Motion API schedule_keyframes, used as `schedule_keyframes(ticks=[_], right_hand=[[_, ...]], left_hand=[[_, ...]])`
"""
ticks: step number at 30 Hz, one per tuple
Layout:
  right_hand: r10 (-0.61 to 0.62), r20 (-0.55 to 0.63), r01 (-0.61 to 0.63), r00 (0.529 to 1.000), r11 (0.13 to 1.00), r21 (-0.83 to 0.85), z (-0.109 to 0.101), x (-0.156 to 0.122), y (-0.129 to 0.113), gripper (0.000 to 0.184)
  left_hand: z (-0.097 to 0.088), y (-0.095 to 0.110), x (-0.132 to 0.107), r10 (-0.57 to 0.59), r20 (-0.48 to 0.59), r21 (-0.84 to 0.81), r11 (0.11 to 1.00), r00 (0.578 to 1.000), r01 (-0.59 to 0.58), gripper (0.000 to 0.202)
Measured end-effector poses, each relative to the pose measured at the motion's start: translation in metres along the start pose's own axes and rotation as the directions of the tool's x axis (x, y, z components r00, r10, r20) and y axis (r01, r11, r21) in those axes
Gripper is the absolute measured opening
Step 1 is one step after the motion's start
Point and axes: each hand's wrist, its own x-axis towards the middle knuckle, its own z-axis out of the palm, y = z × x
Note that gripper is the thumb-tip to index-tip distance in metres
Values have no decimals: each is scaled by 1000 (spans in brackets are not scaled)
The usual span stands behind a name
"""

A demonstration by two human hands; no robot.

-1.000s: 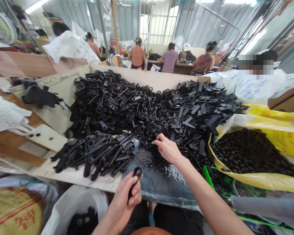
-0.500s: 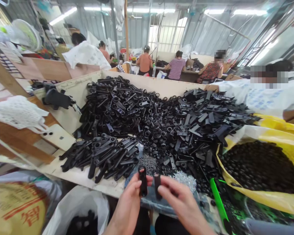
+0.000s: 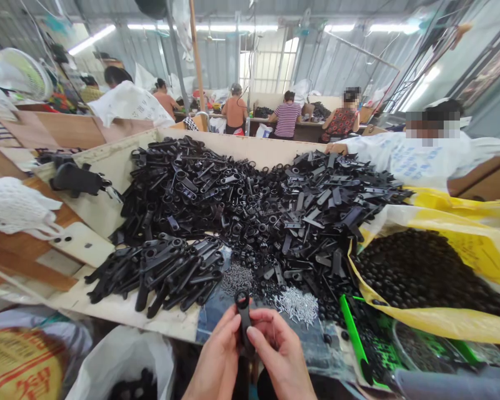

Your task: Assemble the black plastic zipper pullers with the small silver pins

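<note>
From here I see the left hand (image 3: 220, 349) and right hand (image 3: 281, 345) both pinching one black handle (image 3: 244, 319) by the table (image 3: 316, 345); just beyond, I count two piles of metal bits (image 3: 298, 305).

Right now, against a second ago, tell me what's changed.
The right hand drew back from the black heap with a flat piece, now not distinguishable, and took hold of the black part still in the left hand. The phone stayed put.
</note>
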Motion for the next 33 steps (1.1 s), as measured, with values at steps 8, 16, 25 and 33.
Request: schedule_keyframes(ticks=[8,16,25,33], right_hand=[[27,-116,-9,993,987,159,7,2,11,49],[-15,-140,17,990,1000,9,6,0,19,48],[-68,-171,6,983,940,-341,-7,1,2,32],[89,7,-87,996,990,-113,-20,-3,1,35]], left_hand=[[13,-7,-9,157,29,223,962,987,-159,52],[20,-6,-12,278,5,407,877,961,-256,57],[18,2,-20,223,-24,481,857,975,-184,57],[7,9,-25,108,-53,504,861,993,-67,57]])
